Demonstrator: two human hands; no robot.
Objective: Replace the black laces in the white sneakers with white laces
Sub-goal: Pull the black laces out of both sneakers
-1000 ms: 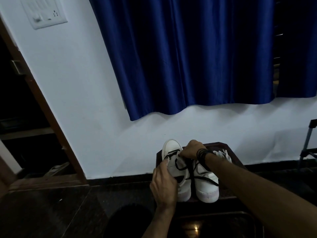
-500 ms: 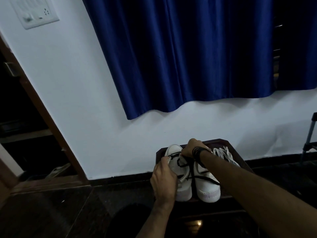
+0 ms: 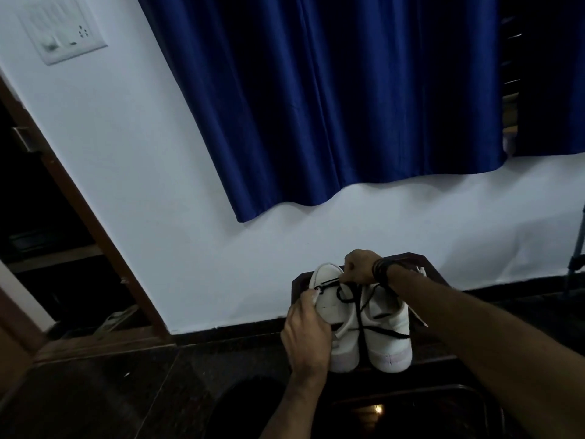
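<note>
Two white sneakers stand side by side on a small dark stool, toes toward me. My left hand grips the side of the left sneaker. My right hand, a black band on its wrist, is a fist pinching the black lace over the left sneaker's opening. Loose black lace also trails across the right sneaker. A bit of white lace shows behind my right wrist, mostly hidden.
A white wall with a blue curtain rises right behind the stool. A wooden door frame and dark doorway stand at the left. The floor is dark polished stone. A metal stand leg shows at the far right.
My right hand has drawn the black lace a little up and back from the left sneaker. My left hand stays on the sneaker's side. The camera has tilted slightly.
</note>
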